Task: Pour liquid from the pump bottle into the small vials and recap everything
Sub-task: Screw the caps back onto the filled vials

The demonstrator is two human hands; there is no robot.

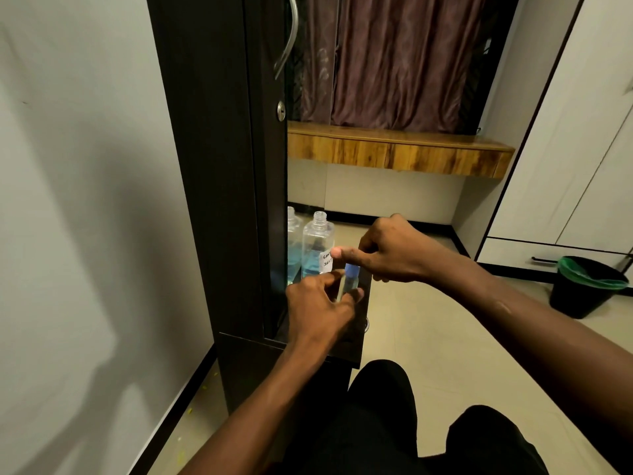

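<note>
A clear bottle [317, 246] with blue liquid in its lower part stands uncapped on a small dark ledge [356, 341], a white handwritten label on its side. Its reflection shows in the mirror panel to the left. Just in front of the bottle, my left hand [317, 303] grips a small clear vial [349, 284] upright by its body. My right hand [394, 252] pinches the vial's blue cap [351, 269] from above with thumb and forefinger. The vial's lower part is hidden behind my left fingers. No pump head is visible.
A tall dark cabinet [212, 166] with a mirrored door and metal handle [289, 36] stands to the left. Behind are a wooden shelf [394, 152] and a maroon curtain. A black bin [587, 286] with a green liner stands on the tiled floor at right. My dark-clothed knees fill the bottom.
</note>
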